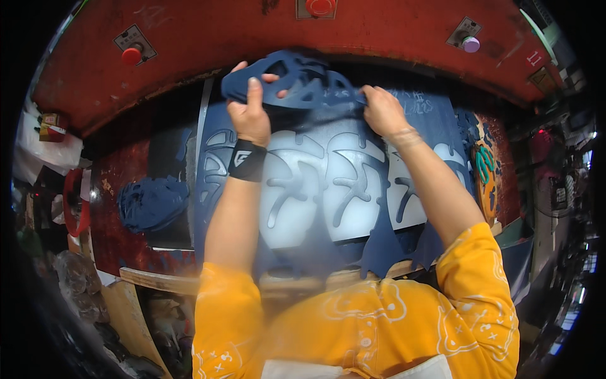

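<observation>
Head view shows both hands raised over a work surface, fingers closed on dark blue cut-out pieces. On the left hand the fingers curl over the top of the pieces and the thumb presses against their front, pinching the left end of the bunch; a black wristband sits just below on the wrist. The right hand has its fingers folded tight around the right end of the same bunch. The pieces hang between the two hands, lifted just above a dark blue sheet with cut-out shapes showing pale through it. That sheet lies flat on the board under the forearms. To the left, well apart from the hands, a heap of blue offcuts rests on the red surface. Beyond the hands runs a red machine panel with a red button at its left.
</observation>
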Available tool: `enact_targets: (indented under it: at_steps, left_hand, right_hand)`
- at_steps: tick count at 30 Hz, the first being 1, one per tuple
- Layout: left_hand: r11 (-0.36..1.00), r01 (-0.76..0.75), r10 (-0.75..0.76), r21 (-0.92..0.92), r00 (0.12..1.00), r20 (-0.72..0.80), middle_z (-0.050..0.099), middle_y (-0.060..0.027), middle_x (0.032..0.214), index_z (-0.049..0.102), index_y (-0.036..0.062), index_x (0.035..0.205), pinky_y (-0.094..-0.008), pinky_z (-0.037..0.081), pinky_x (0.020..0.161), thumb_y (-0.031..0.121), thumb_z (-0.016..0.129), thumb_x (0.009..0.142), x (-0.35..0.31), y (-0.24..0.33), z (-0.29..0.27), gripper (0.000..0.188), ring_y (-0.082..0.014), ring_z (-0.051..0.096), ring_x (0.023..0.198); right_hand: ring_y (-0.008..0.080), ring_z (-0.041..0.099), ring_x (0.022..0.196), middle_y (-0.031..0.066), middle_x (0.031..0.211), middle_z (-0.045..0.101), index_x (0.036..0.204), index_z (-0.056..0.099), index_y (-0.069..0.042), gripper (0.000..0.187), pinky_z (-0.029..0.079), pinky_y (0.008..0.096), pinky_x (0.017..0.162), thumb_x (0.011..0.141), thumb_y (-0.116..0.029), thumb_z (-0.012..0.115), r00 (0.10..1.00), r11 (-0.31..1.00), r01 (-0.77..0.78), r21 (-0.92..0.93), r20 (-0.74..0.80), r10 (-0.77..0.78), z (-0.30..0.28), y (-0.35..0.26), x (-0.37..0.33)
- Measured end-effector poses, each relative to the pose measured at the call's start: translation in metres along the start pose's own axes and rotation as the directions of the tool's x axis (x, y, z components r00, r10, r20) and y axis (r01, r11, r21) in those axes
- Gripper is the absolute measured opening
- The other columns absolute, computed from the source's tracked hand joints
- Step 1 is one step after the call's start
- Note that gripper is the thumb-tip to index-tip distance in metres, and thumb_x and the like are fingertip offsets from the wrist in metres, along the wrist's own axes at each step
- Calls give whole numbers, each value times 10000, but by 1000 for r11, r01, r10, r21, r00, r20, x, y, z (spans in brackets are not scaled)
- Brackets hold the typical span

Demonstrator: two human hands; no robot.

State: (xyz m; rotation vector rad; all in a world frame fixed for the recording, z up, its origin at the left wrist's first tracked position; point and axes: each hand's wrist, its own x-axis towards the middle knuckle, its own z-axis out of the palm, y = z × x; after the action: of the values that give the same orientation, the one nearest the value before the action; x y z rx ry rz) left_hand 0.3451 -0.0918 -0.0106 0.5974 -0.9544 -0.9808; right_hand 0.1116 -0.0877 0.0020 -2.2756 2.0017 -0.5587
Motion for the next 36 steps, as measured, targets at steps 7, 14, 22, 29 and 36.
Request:
enact_targets:
  at_steps: [7,14,22,29,36]
  left_hand:
    - [907,190,-213,-376,977,-19,589,-104,915,357,92,1367,-328,566,625,240,439,993,5,45,10,410,-230,607,928]
    - [776,130,-37,-617,986,161,562,-70,912,483,39,1198,-229,481,639,223,464,985,3,171,-33,282,-168,540,930]
    - [554,-323,145,767,945,293,627,-70,999,521,44,1256,-265,508,719,165,602,893,-3,243,-93,390,-125,607,807]
    - [259,-445,-642,857,584,497,606,-114,923,566,170,1223,-397,515,732,-7,617,591,-108,177,-95,658,-325,594,852]
    - [207,-656,-637,726,473,609,562,-90,963,529,161,1233,-360,501,747,108,726,589,-121,192,-103,676,-271,557,953]
  right_hand:
    - [142,517,699,42,760,555,890,576,-28,387,419,277,650,847,-404,655,966,607,-56,793,198,-169,-45,-5,-76]
    - [101,543,604,49,756,604,1049,572,26,305,426,213,521,976,-255,478,948,-33,-292,956,294,120,-1,-37,-67]
    - [323,552,1103,170,1186,593,1159,607,-46,395,446,405,945,843,-280,641,892,768,409,493,-37,-451,12,-82,-46]
    - [291,547,1060,109,1065,634,1015,659,-68,264,429,394,917,796,-213,677,706,661,485,573,189,-682,23,-124,-81]
    - [287,483,1156,85,1126,587,1036,627,-79,278,391,409,949,781,-175,679,672,613,604,509,88,-735,27,-113,-110]
